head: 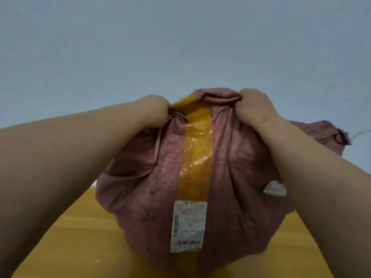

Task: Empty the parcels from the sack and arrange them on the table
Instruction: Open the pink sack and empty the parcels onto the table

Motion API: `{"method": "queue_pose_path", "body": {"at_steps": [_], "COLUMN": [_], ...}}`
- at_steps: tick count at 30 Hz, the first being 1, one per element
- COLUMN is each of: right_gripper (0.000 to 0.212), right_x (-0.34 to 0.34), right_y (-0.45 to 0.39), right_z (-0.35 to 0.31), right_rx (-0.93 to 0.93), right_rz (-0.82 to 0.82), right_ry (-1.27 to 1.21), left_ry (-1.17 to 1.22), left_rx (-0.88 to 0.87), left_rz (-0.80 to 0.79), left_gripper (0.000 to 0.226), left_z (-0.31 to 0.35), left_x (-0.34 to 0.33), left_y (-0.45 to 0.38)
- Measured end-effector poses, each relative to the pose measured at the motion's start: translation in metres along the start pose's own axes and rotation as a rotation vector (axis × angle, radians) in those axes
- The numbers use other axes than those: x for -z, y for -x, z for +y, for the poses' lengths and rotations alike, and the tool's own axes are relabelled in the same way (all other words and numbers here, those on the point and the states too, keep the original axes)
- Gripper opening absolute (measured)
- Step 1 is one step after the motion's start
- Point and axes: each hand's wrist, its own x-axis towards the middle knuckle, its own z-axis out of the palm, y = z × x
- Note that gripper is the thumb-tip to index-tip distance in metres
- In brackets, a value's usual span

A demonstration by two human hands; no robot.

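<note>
A bulging dull-red woven sack [148,189] fills the middle of the head view, held up above the wooden table [76,237]. A wide yellow tape stripe [195,157] runs down its front, and a white shipping label [188,226] with a barcode sits below the stripe. My left hand [154,110] grips bunched fabric at the sack's upper left. My right hand [254,106] grips a fold at its upper right. No parcel shows; whatever the sack holds is hidden.
A plain grey-blue wall [180,41] fills the upper half. A torn white paper scrap [275,188] sticks to the sack's right side. A loose corner of sack fabric [329,133] pokes out behind my right forearm.
</note>
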Motion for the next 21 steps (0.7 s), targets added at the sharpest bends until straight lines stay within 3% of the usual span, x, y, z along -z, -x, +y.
{"method": "queue_pose_path", "body": {"at_steps": [3, 4, 7, 10, 11, 14, 16, 18, 21], "right_gripper": [0.013, 0.014, 0.017, 0.013, 0.022, 0.085, 0.109, 0.091, 0.018], "right_x": [0.006, 0.003, -0.013, -0.011, -0.013, -0.025, -0.031, -0.040, -0.057], "right_y": [-0.005, -0.005, -0.001, 0.001, 0.005, 0.026, 0.030, 0.029, 0.029], "right_z": [0.000, -0.001, -0.008, -0.022, -0.025, -0.032, -0.032, -0.036, -0.042], "right_rx": [-0.026, -0.024, 0.019, 0.073, 0.111, 0.139, 0.104, 0.081, 0.096], "right_rz": [0.186, 0.179, -0.017, 0.025, -0.064, -0.518, -0.616, -0.485, -0.296], "right_ry": [-0.076, -0.066, -0.032, -0.204, -0.230, -0.279, -0.274, -0.228, -0.054], "left_ry": [-0.011, -0.011, -0.009, -0.004, -0.015, -0.060, -0.077, -0.089, -0.021], "left_rx": [0.000, -0.011, -0.018, -0.053, -0.076, -0.115, -0.134, -0.156, -0.215], "left_rz": [0.098, 0.134, 0.002, 0.029, 0.024, -0.048, -0.045, -0.050, -0.067], "left_gripper": [0.026, 0.027, 0.027, 0.025, 0.026, 0.027, 0.022, 0.019, 0.020], "left_z": [-0.005, -0.005, 0.011, 0.021, 0.023, 0.033, 0.036, 0.038, 0.042], "left_x": [0.009, 0.009, -0.001, -0.007, -0.010, -0.017, -0.016, -0.016, -0.017], "left_y": [-0.009, -0.012, -0.005, -0.004, -0.002, 0.003, 0.005, 0.004, 0.008]}}
